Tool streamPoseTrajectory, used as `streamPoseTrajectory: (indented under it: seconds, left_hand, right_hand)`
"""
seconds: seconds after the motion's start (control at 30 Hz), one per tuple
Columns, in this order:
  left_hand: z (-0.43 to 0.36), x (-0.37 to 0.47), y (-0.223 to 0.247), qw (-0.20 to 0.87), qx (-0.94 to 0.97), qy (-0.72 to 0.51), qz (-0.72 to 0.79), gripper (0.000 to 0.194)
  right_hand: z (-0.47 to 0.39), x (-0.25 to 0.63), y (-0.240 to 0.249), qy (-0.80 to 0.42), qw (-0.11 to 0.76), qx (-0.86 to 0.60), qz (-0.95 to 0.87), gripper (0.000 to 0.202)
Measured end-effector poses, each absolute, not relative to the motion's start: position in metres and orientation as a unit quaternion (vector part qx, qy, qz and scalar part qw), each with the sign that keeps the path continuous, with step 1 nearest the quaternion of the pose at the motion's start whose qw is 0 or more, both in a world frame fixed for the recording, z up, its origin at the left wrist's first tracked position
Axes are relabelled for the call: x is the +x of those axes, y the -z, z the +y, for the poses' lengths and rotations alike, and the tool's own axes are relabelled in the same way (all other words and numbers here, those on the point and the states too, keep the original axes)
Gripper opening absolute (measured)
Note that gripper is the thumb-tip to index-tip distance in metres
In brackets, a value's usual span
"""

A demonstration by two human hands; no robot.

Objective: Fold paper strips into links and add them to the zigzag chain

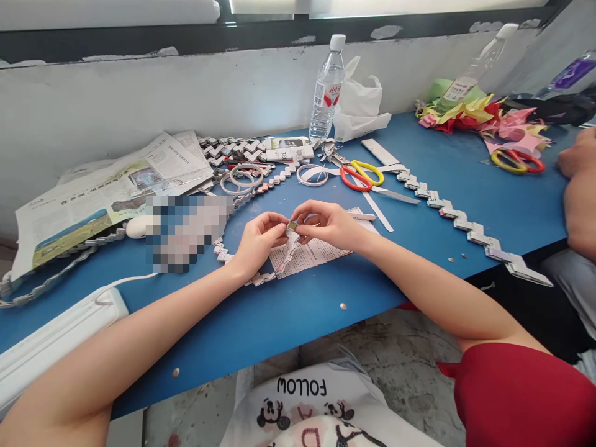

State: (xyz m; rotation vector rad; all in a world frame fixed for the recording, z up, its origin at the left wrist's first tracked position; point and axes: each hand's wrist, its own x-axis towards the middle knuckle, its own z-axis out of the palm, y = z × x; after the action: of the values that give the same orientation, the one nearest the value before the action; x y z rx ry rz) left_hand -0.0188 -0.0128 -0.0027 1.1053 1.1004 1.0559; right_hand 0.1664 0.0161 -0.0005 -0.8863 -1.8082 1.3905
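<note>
Between my two hands is the end of a zigzag chain of folded newspaper (290, 242), with a small olive-coloured folded piece at its tip. My left hand (261, 241) pinches the end from the left. From the right, my right hand (328, 225) holds the same end with thumb and fingertips. The chain hangs down from my fingers, touches the blue table (261, 323) and curves left behind my left wrist. Under my right hand lies a printed paper sheet (310, 257), with a folded paper strip (362, 216) near its upper right.
Red-yellow scissors (361, 176), tape rolls (242, 178) and a water bottle (328, 90) stand or lie behind my hands. Newspapers (112, 198) and a white power strip (65, 341) are left. Another chain (459, 220) lies right, near another person's arm (580, 192).
</note>
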Motion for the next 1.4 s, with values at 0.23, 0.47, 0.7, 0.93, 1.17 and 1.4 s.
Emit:
streamPoseTrajectory:
  seconds: [0.23, 0.47, 0.7, 0.93, 1.17, 1.4]
  left_hand:
    - [-0.013, -0.019, -0.002, 0.555, 0.532, -0.418, 0.485, 0.036]
    - [-0.009, -0.023, 0.001, 0.572, 0.559, -0.381, 0.465, 0.037]
    - [-0.009, -0.024, -0.001, 0.567, 0.578, -0.366, 0.459, 0.039]
    - [-0.007, -0.027, 0.002, 0.542, 0.629, -0.348, 0.435, 0.034]
    - [-0.006, -0.028, 0.0, 0.494, 0.681, -0.34, 0.421, 0.023]
    - [0.0, -0.038, -0.011, 0.402, 0.793, -0.213, 0.405, 0.014]
  right_hand:
    - [0.018, 0.172, -0.004, -0.584, 0.31, -0.322, -0.677, 0.021]
    - [0.023, 0.176, -0.001, -0.61, 0.287, -0.298, -0.676, 0.022]
    - [0.022, 0.178, -0.001, -0.604, 0.272, -0.287, -0.692, 0.02]
    - [0.022, 0.177, -0.001, -0.604, 0.26, -0.288, -0.696, 0.019]
    - [0.023, 0.179, 0.001, -0.61, 0.263, -0.283, -0.692, 0.019]
    - [0.022, 0.179, 0.002, -0.603, 0.235, -0.287, -0.707, 0.019]
